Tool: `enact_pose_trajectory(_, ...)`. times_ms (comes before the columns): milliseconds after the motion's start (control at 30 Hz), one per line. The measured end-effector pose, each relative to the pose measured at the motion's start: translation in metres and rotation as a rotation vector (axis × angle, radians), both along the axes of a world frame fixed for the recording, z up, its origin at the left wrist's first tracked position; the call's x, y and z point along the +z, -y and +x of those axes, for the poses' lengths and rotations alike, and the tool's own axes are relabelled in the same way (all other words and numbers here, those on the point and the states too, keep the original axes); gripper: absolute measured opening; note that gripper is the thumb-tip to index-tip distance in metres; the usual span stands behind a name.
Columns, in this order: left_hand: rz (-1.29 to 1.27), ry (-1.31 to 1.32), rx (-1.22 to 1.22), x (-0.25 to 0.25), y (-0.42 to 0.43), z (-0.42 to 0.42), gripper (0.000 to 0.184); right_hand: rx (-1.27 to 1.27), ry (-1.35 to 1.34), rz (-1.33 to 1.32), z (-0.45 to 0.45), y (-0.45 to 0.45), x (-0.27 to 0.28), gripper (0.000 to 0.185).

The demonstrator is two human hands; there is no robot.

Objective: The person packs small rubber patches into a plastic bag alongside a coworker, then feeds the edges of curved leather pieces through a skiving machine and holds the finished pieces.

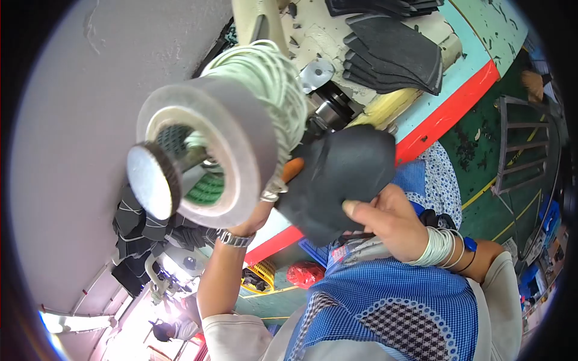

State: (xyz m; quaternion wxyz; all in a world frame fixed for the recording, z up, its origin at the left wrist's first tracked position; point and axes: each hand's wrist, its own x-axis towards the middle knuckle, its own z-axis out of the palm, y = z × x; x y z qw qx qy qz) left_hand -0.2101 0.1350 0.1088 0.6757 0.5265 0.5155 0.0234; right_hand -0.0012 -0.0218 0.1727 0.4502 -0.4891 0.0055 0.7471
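Observation:
A black sheet-like piece (349, 174) lies between my two hands, in front of the machine's metal head (331, 108). My right hand (391, 222) pinches its lower right edge, thumb on top, with loops of pale cord round the wrist. On the piece's left side is my left hand (289, 173); one orange-tipped finger shows, and the rest is hidden behind a large spool (244, 120) wound with pale cord. A stack of black cut pieces (394, 54) rests on the machine table (415, 141) at the top.
A round metal knob (150, 180) juts from the spool. Below the table are a red bag (305, 274) and a yellow basket (259, 277). A metal rack (527, 144) stands on the green floor at right. Another person (180, 328) is at lower left.

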Motion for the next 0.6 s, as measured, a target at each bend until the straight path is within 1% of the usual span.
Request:
enact_pose_trajectory(100, -0.33, 0.198, 0.439, 0.004, 0.006, 0.0, 0.018, -0.311, 0.084, 0.162, -0.006, -0.003, -0.013, 0.028)
enact_pose_trajectory(133, -0.441, 0.264, 0.587, 0.008, 0.008, 0.003, 0.019, -0.233, 0.066, 0.133, -0.002, -0.005, -0.012, 0.027)
enact_pose_trajectory(167, -0.388, 0.23, 0.519, 0.011, 0.009, 0.001, 0.02, -0.159, 0.052, 0.096, 0.006, -0.006, -0.007, 0.026)
enact_pose_trajectory(233, -0.338, 0.174, 0.287, 0.01, 0.004, -0.002, 0.019, 0.034, 0.035, 0.0, 0.01, 0.0, -0.002, 0.026)
enact_pose_trajectory(267, -0.305, 0.151, 0.173, 0.01, 0.002, -0.004, 0.019, 0.02, 0.01, -0.02, 0.008, 0.004, -0.001, 0.026)
enact_pose_trajectory(300, -0.319, 0.118, 0.118, 0.027, -0.001, 0.011, 0.018, 0.01, -0.017, -0.034, 0.006, 0.005, 0.0, 0.026)
enact_pose_trajectory(333, -0.28, 0.062, 0.089, 0.031, -0.002, 0.019, 0.017, 0.004, -0.047, -0.044, 0.002, 0.004, 0.001, 0.027)
enact_pose_trajectory(367, -0.242, 0.007, 0.059, 0.035, -0.003, 0.027, 0.016, -0.139, -0.065, -0.071, -0.002, 0.002, 0.003, 0.025)
enact_pose_trajectory(400, -0.254, -0.013, 0.103, 0.032, -0.003, 0.027, 0.016, -0.161, -0.035, -0.031, -0.003, 0.002, -0.001, 0.025)
enact_pose_trajectory(467, -0.42, 0.088, 0.438, 0.02, 0.003, 0.01, 0.016, -0.218, 0.031, 0.05, -0.004, 0.003, -0.015, 0.024)
enact_pose_trajectory(500, -0.469, 0.129, 0.539, 0.049, -0.003, 0.043, 0.016, -0.232, 0.008, 0.034, -0.005, 0.002, -0.013, 0.024)
enact_pose_trajectory(533, -0.437, 0.062, 0.39, 0.032, 0.002, 0.018, 0.015, -0.167, -0.01, 0.014, -0.003, 0.002, -0.011, 0.024)
enact_pose_trajectory(567, -0.398, 0.0, 0.24, 0.049, -0.002, 0.032, 0.015, -0.102, -0.027, -0.01, -0.002, 0.005, -0.009, 0.024)
enact_pose_trajectory(600, -0.335, -0.087, 0.024, 0.057, -0.006, 0.033, 0.014, -0.033, -0.049, -0.034, -0.003, 0.007, -0.008, 0.025)
